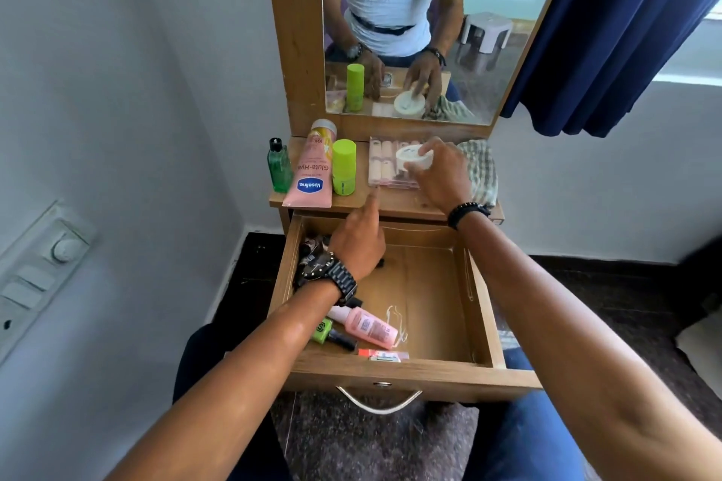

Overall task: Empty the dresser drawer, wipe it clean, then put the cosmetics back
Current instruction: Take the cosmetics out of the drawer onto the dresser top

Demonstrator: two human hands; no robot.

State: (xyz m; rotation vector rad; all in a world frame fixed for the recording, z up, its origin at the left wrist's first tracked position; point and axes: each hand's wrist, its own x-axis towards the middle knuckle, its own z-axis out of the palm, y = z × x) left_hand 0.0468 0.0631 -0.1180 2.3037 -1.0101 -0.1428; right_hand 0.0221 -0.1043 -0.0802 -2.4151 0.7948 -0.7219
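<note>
Head view: white jar (414, 159) seemingly within right grip (439, 172).

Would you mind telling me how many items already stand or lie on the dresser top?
6: green bottle, pink Vaseline tube, lime container, clear palette, white jar in the right hand, striped cloth. None seem hidden.

The right hand (441, 178) gripped a round white jar (414, 157) above the clear nail case (385, 164) on the dresser shelf (394, 203). At ten o'clock from it stood a lime bottle (344, 167), a pink Vaseline tube (312, 172) and a green bottle (279, 168). The left hand (359, 242), index finger extended, hovered over the open drawer (390, 373), where a pink bottle (367, 326) lay toward six o'clock
</note>
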